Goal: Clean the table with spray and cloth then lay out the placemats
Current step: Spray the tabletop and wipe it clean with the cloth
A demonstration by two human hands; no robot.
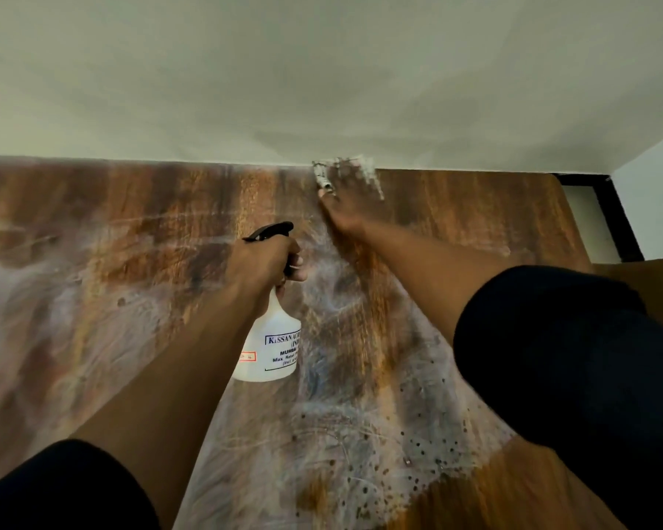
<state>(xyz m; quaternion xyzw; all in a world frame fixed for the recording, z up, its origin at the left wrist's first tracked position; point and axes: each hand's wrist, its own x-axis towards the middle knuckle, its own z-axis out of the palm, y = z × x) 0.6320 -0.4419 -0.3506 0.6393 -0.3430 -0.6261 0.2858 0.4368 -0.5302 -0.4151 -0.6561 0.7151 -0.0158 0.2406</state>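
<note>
We see the brown wood-grain bench (pixel 112 231), smeared with whitish streaks and dotted with droplets, running up to a pale wall (pixel 322 70). Above its middle our left hand (pixel 263 262) has its grip closed around the neck of a white plastic spray bottle (pixel 270 338) with a black trigger. At the bench's far edge our right hand (pixel 347 202) presses a blurred pale cloth (pixel 345 172); we cannot tell its grip.

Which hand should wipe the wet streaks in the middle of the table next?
Right. The right hand already presses the cloth on the table at its far edge by the wall, so it can sweep back. The left hand grips the spray bottle.
</note>
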